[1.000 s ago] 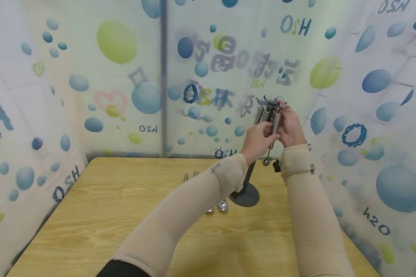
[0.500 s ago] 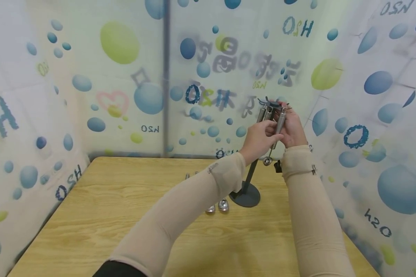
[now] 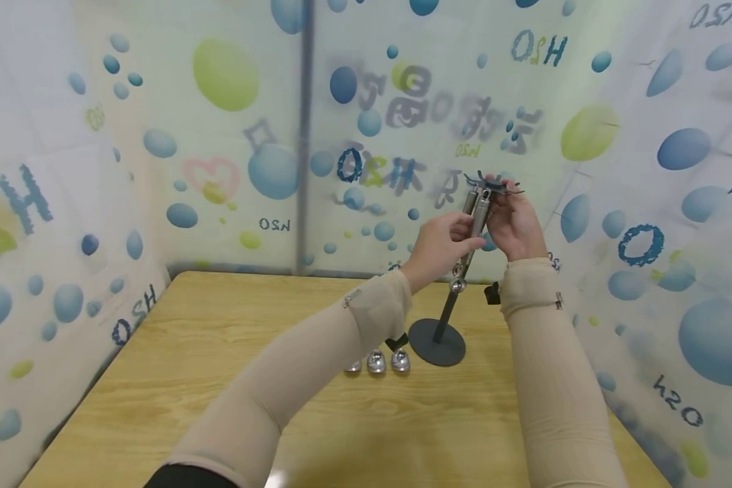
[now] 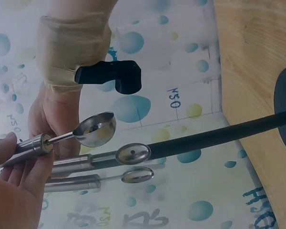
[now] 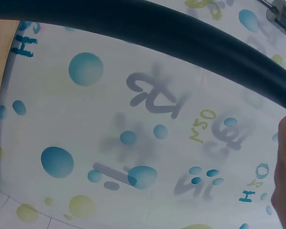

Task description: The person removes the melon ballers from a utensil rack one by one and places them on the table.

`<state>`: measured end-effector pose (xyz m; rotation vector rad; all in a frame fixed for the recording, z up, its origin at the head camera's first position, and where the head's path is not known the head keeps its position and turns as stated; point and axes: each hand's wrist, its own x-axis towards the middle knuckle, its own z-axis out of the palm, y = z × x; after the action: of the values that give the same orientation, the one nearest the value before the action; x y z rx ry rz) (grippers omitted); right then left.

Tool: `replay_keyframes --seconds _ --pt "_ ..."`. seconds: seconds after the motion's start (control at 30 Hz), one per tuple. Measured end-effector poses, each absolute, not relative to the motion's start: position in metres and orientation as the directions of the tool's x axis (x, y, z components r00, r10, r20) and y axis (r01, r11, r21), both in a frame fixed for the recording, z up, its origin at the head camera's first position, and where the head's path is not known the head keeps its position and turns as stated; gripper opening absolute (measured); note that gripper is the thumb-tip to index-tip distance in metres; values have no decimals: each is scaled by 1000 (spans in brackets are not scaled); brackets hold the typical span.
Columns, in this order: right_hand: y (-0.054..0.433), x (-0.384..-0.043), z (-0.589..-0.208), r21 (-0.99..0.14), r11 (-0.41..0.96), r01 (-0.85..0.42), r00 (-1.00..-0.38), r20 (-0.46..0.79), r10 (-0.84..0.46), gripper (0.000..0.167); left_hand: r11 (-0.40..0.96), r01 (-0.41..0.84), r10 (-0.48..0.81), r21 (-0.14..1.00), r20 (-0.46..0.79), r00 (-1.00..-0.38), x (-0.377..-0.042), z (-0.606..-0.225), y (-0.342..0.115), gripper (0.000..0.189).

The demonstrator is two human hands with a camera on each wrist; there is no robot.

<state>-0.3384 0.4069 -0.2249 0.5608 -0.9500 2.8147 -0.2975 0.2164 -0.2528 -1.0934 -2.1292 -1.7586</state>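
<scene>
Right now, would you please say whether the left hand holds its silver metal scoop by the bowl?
No, the left hand pinches the silver metal scoop by its cylindrical handle, its round bowl sticking out untouched.

Three metal spoons (image 4: 96, 131) are up at one stand (image 3: 446, 315) toward the counter's far edge (image 3: 268, 279); three spoon bowls (image 3: 376, 362) show by its base (image 3: 436, 346).

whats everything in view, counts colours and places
Table: 1, light wood, below
Stand: 1, black, on the table
Held scoop: 1, silver, beside the stand
Other spoons: 2, silver, beside the stand
Table scoops: 3 bowls visible, silver, near the stand's base
Printed backdrop: count unclear, pale, blue-and-green shapes, around
Wrist devices: 2, black, at the wrists
Sleeves: 2, beige, on the forearms
Left hand: 1, bare, gripping the held scoop
Right hand: 1, bare, at the stand's top
</scene>
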Motion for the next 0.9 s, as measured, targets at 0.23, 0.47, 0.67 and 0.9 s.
replay_keyframes --seconds 0.23,0.47,0.67,0.9 --pt "406 -340 -225 -539 -809 -233 -925 379 13 14 84 600 401 795 525 -751 -304 -259 196 35" --pt "405 -338 -225 -521 -824 -224 -927 376 15 14 109 596 389 796 518 -762 -312 -264 177 37" --pt "405 -336 -226 -518 -825 -226 -925 379 15 14 107 585 393 804 506 -768 -316 -271 164 35" --pt "403 -336 -225 -522 -821 -232 -923 385 16 16 107 563 379 819 491 -785 -319 -274 151 38"
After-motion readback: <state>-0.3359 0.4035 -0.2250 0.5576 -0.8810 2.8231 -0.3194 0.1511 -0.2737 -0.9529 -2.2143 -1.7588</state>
